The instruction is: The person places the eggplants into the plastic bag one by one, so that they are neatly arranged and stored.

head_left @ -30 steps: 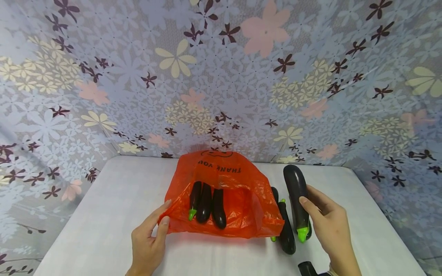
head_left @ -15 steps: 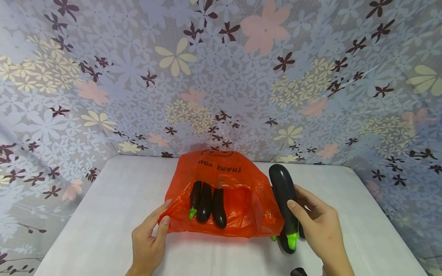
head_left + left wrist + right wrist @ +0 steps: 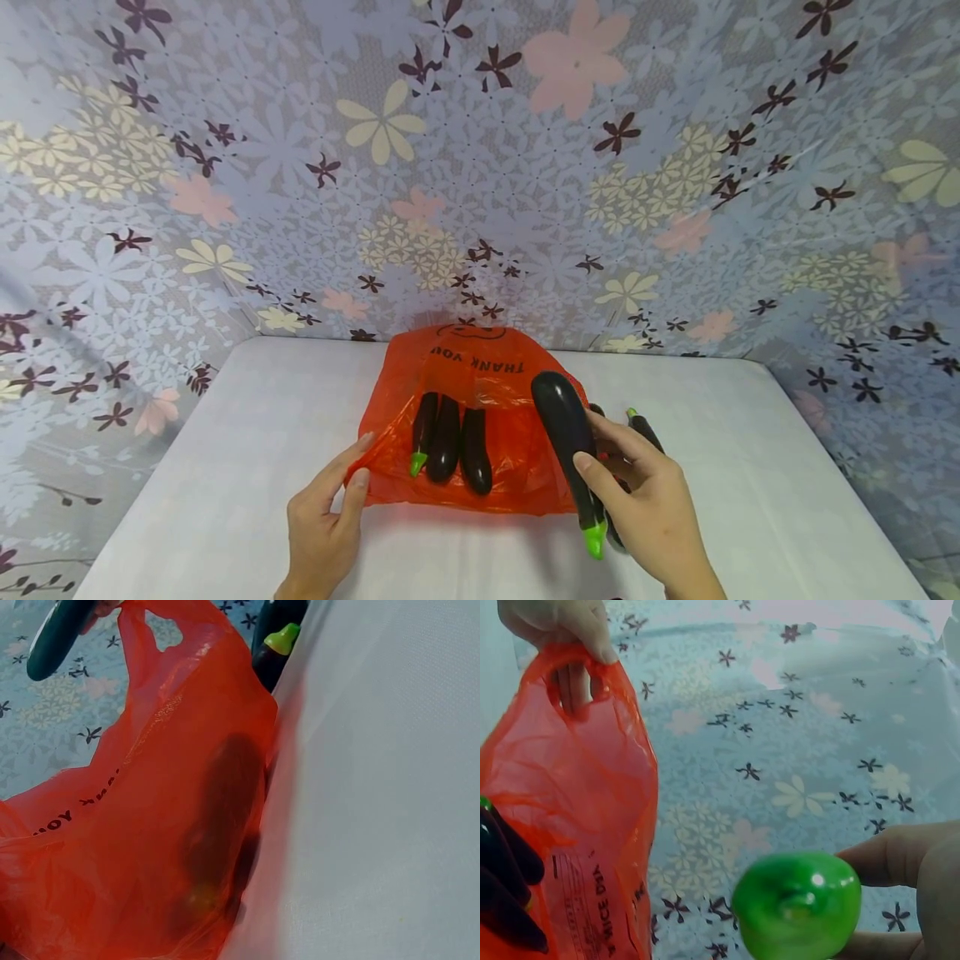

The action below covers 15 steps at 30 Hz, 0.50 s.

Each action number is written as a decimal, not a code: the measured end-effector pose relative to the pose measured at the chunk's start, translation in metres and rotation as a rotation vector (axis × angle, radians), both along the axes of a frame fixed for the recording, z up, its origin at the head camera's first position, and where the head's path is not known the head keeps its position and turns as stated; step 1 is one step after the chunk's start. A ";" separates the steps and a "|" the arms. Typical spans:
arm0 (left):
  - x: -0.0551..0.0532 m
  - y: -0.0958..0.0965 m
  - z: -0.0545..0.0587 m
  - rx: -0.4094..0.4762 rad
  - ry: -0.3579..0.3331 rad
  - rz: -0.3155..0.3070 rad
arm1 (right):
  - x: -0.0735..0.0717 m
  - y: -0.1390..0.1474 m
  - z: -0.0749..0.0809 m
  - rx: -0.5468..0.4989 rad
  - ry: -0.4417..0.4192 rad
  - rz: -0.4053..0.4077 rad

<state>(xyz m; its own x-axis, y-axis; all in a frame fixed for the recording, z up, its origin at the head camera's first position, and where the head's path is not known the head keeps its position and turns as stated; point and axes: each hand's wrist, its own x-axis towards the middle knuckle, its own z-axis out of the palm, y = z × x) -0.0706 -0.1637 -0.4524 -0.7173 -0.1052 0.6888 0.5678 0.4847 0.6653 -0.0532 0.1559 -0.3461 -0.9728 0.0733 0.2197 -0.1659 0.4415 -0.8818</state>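
Observation:
My left hand [image 3: 326,517] grips the left handle of a red plastic bag [image 3: 517,421] printed "THANK YOU"; its fingers pass through the loop, as the right wrist view shows. Inside the bag's open mouth lie three dark eggplants, one [image 3: 475,454] nearest the middle. Above the bag's right side, my right hand [image 3: 648,500] holds another eggplant [image 3: 562,421] between thumb and fingers. Its green stem end [image 3: 795,904] points toward me. In the left wrist view, eggplants show as dark shapes through the plastic.
On the white tabletop [image 3: 765,500], more eggplants lie right of the bag, one [image 3: 644,429] beyond my right hand and others partly covered by it. A flowered cloth backdrop [image 3: 480,208] rises behind the table and along its sides.
My right hand has carried its eggplant leftward, from over the eggplants on the table to over the right part of the bag. The left hand and bag stay nearly still.

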 end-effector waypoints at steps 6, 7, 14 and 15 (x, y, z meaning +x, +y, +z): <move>0.000 0.000 0.001 0.000 -0.001 -0.004 | 0.000 -0.012 -0.003 0.012 0.015 0.050; 0.000 0.000 0.001 0.000 0.002 -0.005 | 0.000 -0.015 -0.004 0.022 0.018 0.055; 0.000 0.000 0.002 -0.003 -0.016 0.007 | -0.001 -0.033 -0.013 0.044 0.028 0.122; 0.000 0.000 0.002 -0.004 -0.027 0.011 | -0.001 -0.036 -0.014 0.041 0.028 0.131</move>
<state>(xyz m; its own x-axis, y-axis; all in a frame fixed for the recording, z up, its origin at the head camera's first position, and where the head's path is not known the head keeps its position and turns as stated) -0.0703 -0.1637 -0.4508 -0.7344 -0.1100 0.6697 0.5445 0.4936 0.6782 -0.0544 0.1204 -0.3598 -0.9670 -0.0634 0.2469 -0.2485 0.4501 -0.8577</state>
